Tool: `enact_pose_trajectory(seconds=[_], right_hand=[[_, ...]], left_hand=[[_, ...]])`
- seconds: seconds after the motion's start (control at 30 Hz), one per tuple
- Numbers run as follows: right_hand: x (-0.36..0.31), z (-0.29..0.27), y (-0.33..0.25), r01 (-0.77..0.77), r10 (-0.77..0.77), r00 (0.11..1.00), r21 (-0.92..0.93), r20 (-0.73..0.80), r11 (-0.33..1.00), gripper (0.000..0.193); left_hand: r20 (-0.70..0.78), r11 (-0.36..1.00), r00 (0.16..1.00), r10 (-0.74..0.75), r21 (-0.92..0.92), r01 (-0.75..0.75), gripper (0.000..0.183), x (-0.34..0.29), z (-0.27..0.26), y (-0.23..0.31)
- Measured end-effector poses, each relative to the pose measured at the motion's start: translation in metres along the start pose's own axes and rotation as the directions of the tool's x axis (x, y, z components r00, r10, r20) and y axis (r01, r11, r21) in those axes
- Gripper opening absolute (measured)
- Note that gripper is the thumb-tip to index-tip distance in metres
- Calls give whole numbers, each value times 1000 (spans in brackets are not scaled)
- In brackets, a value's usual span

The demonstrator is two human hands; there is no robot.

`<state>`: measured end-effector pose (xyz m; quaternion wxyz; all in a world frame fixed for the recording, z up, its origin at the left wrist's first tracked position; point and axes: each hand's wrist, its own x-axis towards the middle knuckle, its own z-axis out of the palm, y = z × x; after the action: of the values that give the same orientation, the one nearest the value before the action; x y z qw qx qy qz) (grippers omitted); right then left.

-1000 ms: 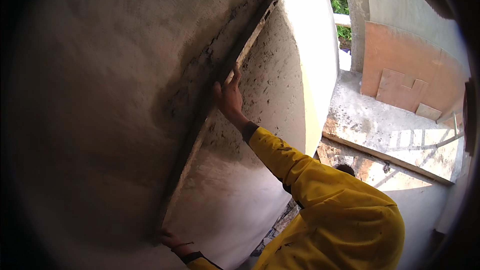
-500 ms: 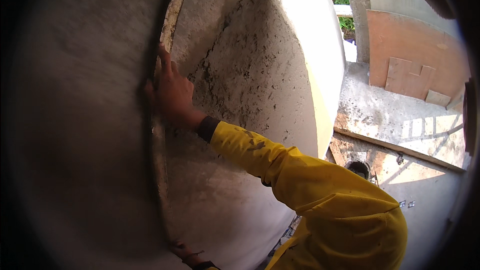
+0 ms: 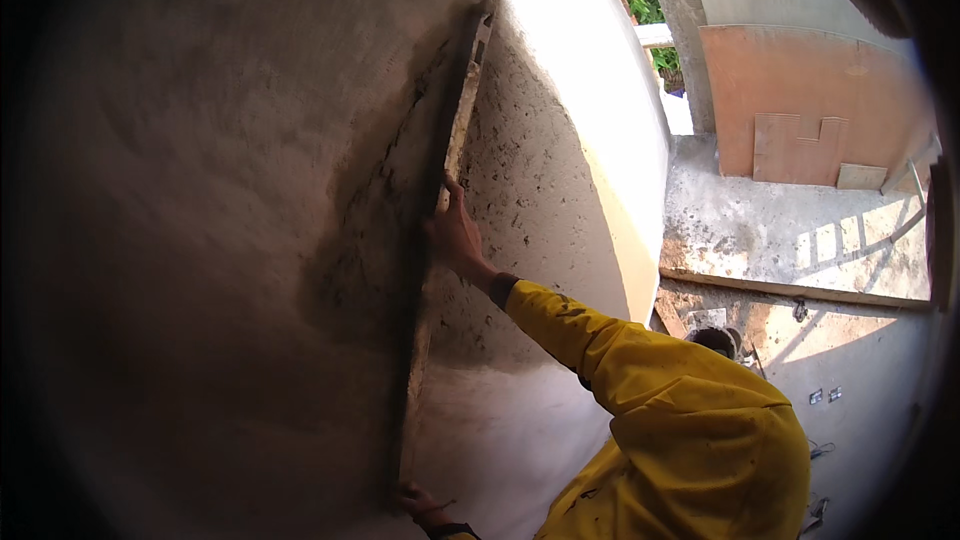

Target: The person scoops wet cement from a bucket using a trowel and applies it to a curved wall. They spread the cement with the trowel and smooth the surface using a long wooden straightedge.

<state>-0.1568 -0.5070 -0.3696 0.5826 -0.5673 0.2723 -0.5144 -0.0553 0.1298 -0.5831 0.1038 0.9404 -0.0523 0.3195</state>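
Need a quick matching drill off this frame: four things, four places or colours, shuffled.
Things:
1. right hand
2. left hand
3. sleeve
4. board panel

Descriptions:
A. reddish-brown, upright in the background at upper right
B. yellow
C. on the straightedge about halfway up
D. at the straightedge's lower end, by the bottom edge

Pairs: 1-C, 2-D, 3-B, 4-A

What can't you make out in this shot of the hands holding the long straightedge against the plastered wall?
Head view only:
- Left hand: half cut off by the lower edge, its grip unclear.
- Right hand: the palm faces the straightedge, so the grip is hidden.
- Straightedge's top end: lost in shadow under the overhang.
- Wall left of it: too dark and blurred to judge the finish.
- Small items on the floor below: too small to identify.
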Motion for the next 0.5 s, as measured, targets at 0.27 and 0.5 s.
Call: enact_pose_trajectory(seconds=[0.27,0.5], right_hand=[[-6,66,-188,323,-308,918,-19,248,946,102],[-22,80,-168,338,-341,933,45,115,940,98]], left_hand=[[-225,893,865,449,152,-425,35,77,-66,-115],[63,896,927,369,-288,-338,31,48,-103,-141]])
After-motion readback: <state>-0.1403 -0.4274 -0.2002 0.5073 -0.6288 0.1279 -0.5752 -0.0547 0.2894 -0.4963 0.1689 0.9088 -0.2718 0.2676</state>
